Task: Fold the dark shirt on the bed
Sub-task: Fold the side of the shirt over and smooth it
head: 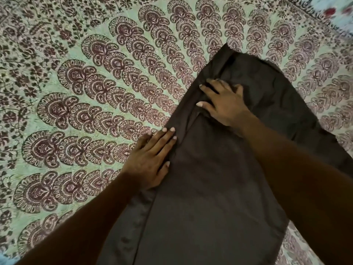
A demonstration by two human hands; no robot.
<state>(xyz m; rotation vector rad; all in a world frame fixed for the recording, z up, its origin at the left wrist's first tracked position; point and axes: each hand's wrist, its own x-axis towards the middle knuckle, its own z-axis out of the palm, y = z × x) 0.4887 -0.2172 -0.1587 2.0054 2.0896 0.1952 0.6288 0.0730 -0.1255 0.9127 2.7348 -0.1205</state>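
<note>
Dark shirt (210, 197) lies lengthwise toward the right edge of the bedspread (76, 92). Left hand (150, 159) presses flat on its left fold; right hand (223, 104) lies spread flat farther up, neither gripping.

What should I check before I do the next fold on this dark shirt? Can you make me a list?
1. The dark shirt lies spread on the bedspread: ok.
2. The left hand presses the shirt's left edge, fingers straight: ok.
3. The right hand rests spread on the shirt farther up: ok.
4. Cloth smooth: not ok, it is wrinkled beside the right hand.
5. Shirt's near end lined up: cannot tell, it runs out of view.
</note>
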